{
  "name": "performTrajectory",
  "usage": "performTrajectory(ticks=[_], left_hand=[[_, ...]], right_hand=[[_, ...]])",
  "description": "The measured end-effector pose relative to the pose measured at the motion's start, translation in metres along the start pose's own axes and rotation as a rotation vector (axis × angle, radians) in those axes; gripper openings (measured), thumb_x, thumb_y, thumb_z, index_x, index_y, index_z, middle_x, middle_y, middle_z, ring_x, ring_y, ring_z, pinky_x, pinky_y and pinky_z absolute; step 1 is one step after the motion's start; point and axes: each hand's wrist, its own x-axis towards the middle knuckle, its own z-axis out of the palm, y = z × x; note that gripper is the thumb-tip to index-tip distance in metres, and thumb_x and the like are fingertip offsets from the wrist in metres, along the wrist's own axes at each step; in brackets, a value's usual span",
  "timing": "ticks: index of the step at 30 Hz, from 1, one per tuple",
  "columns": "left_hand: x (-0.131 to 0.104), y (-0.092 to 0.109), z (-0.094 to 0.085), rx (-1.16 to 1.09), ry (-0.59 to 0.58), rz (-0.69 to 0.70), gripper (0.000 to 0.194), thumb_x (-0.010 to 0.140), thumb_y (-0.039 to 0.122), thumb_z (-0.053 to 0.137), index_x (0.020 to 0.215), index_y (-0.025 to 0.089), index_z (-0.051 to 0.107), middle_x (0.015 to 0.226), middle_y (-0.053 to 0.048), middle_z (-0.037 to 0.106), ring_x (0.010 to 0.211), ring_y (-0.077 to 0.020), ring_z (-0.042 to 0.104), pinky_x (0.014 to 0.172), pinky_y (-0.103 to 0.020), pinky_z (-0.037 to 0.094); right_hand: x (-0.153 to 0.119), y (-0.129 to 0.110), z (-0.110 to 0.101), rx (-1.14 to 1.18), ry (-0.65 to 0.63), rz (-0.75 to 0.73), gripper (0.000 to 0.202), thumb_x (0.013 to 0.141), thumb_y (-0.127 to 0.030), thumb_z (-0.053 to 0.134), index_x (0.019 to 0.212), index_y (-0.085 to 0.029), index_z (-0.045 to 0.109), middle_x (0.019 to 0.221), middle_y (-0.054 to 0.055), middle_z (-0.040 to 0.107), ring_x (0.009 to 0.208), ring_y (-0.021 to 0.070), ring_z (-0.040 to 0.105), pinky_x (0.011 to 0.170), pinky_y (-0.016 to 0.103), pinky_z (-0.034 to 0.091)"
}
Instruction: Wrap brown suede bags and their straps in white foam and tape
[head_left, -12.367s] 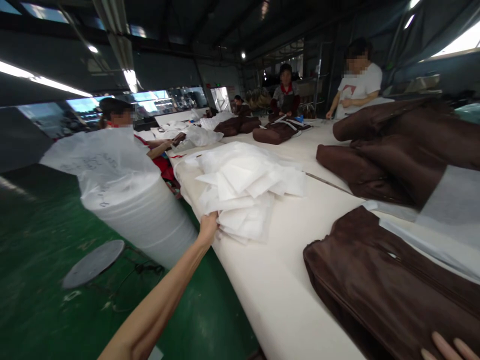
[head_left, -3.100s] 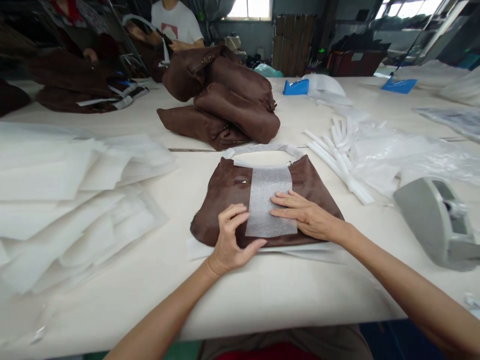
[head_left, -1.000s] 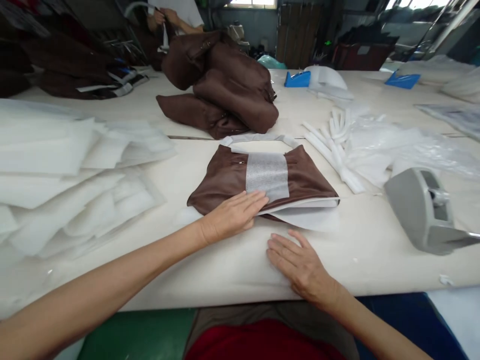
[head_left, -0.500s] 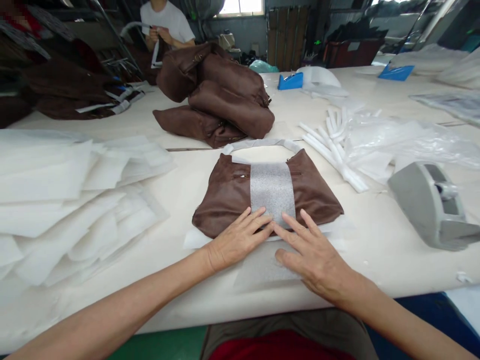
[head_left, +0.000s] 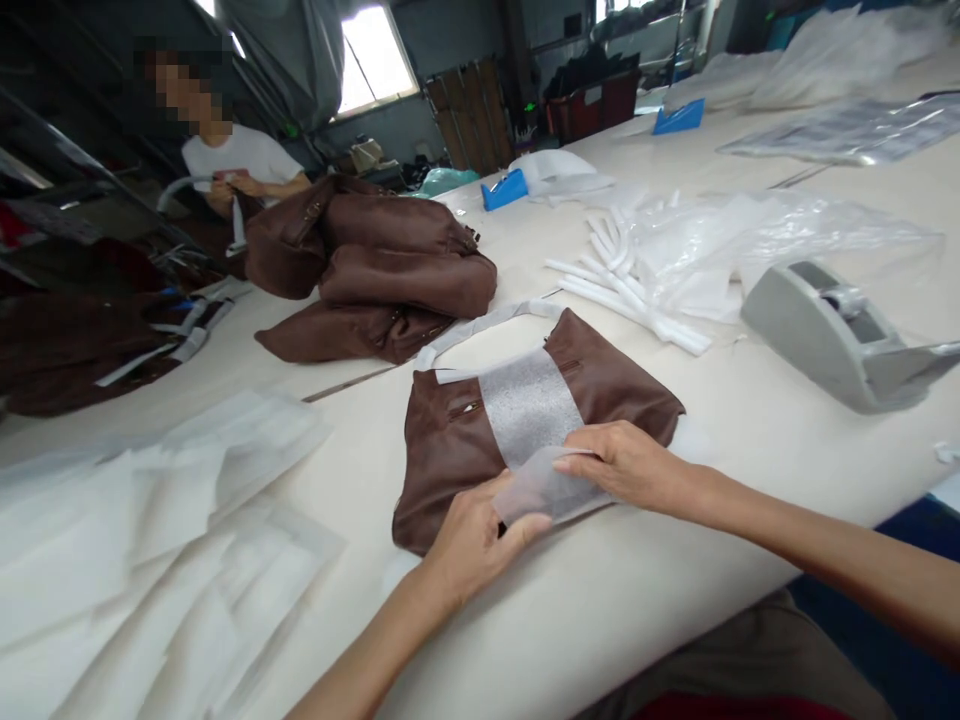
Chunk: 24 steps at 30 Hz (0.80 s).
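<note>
A brown leather handbag (head_left: 457, 460) lies flat on the table before me, its handle (head_left: 495, 322) wrapped in white foam. Around its middle runs a band of grey-white wrapping sheet (head_left: 529, 400). My right hand (head_left: 634, 465) pinches the upper edge of the sheet's loose flap (head_left: 551, 485), which is folded up over the bag's near edge. Against that near edge, left of the flap, rests my left hand (head_left: 480, 535), thumb stretched apart from the fingers. The flap partly hides its fingertips.
Loose white sheets (head_left: 172, 510) spread at the left. Several brown bags (head_left: 397, 265) are piled behind. A grey tape dispenser (head_left: 817, 335), white foam tubes (head_left: 637, 310) and clear plastic (head_left: 720, 240) lie at the right. Across the table, a person (head_left: 244, 165) handles a strap.
My right hand has taken the sheet's near flap and lifted it over the bag's edge. My left hand has slid down to that edge. The view has turned and tilted.
</note>
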Motion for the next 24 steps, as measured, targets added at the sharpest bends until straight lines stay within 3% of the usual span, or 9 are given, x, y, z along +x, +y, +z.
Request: performTrajectory(ticks=[2,7,13,16,18,20,21,22,24], left_hand=[[0.007,-0.001,0.004,-0.082,0.077,-0.126,0.034,0.095,0.043,0.049,0.082,0.019,0.069,0.082,-0.001,0.071,0.074,-0.0176,0.066,0.071,-0.027,0.052],[0.018,-0.002,0.016,-0.026,0.297,-0.242,0.035,0.085,0.039,0.062,0.058,0.019,0.056,0.062,0.002,0.061,0.059,-0.0134,0.057,0.06,-0.024,0.043],[0.027,-0.012,0.019,-0.058,0.428,-0.394,0.039,0.077,0.043,0.072,0.059,0.02,0.045,0.055,0.005,0.052,0.053,-0.0116,0.051,0.053,-0.022,0.041],[0.03,-0.015,0.018,-0.196,0.515,-0.432,0.033,0.081,0.045,0.07,0.074,0.021,0.05,0.065,0.004,0.06,0.052,-0.0122,0.057,0.05,-0.022,0.046],[0.027,-0.013,0.02,-0.109,0.659,-0.313,0.024,0.086,0.04,0.067,0.092,0.02,0.057,0.088,-0.004,0.066,0.066,-0.0156,0.064,0.059,-0.028,0.053],[0.019,-0.009,0.024,0.164,0.821,-0.096,0.022,0.087,0.028,0.066,0.108,0.02,0.061,0.107,-0.01,0.064,0.088,-0.021,0.066,0.078,-0.037,0.055],[0.015,-0.007,0.027,0.296,0.832,0.017,0.025,0.088,0.021,0.065,0.113,0.021,0.062,0.112,-0.01,0.064,0.098,-0.0232,0.064,0.087,-0.041,0.052],[0.01,-0.005,0.031,0.393,0.778,0.121,0.031,0.088,0.014,0.062,0.118,0.022,0.062,0.114,-0.01,0.065,0.107,-0.0248,0.061,0.095,-0.043,0.048],[0.005,-0.004,0.039,0.503,0.538,0.249,0.041,0.09,0.01,0.055,0.13,0.021,0.056,0.124,-0.01,0.065,0.122,-0.0276,0.055,0.105,-0.047,0.041]], right_hand=[[0.003,0.001,0.005,-0.02,0.032,0.053,0.038,0.096,-0.037,0.056,0.063,-0.018,0.051,0.06,-0.005,0.05,0.057,0.0095,0.045,0.056,0.024,0.03],[0.004,0.0,0.02,-0.257,0.134,0.137,0.025,0.095,-0.032,0.059,0.073,-0.018,0.058,0.073,0.0,0.06,0.067,0.0138,0.057,0.061,0.026,0.035],[0.007,0.0,0.036,-0.459,0.201,0.298,0.028,0.096,-0.039,0.055,0.08,-0.018,0.063,0.079,0.005,0.064,0.062,0.018,0.061,0.053,0.028,0.033],[0.01,-0.001,0.035,-0.443,0.171,0.36,0.028,0.096,-0.038,0.056,0.077,-0.018,0.063,0.077,0.004,0.064,0.063,0.0181,0.062,0.053,0.029,0.031],[0.012,-0.003,0.033,-0.431,0.153,0.377,0.028,0.096,-0.038,0.056,0.077,-0.018,0.062,0.077,0.004,0.064,0.065,0.018,0.063,0.054,0.029,0.031],[0.013,-0.004,0.032,-0.424,0.139,0.385,0.028,0.097,-0.037,0.055,0.077,-0.018,0.062,0.078,0.004,0.064,0.067,0.018,0.063,0.055,0.029,0.031],[0.012,-0.004,0.032,-0.421,0.135,0.386,0.028,0.097,-0.036,0.055,0.077,-0.018,0.062,0.077,0.004,0.064,0.067,0.018,0.063,0.055,0.029,0.031],[0.012,-0.004,0.032,-0.417,0.133,0.382,0.028,0.098,-0.035,0.054,0.077,-0.018,0.061,0.077,0.004,0.064,0.067,0.0179,0.063,0.056,0.029,0.031],[0.01,-0.003,0.033,-0.408,0.142,0.37,0.028,0.098,-0.035,0.052,0.077,-0.018,0.06,0.077,0.004,0.062,0.066,0.0178,0.061,0.056,0.029,0.031]])
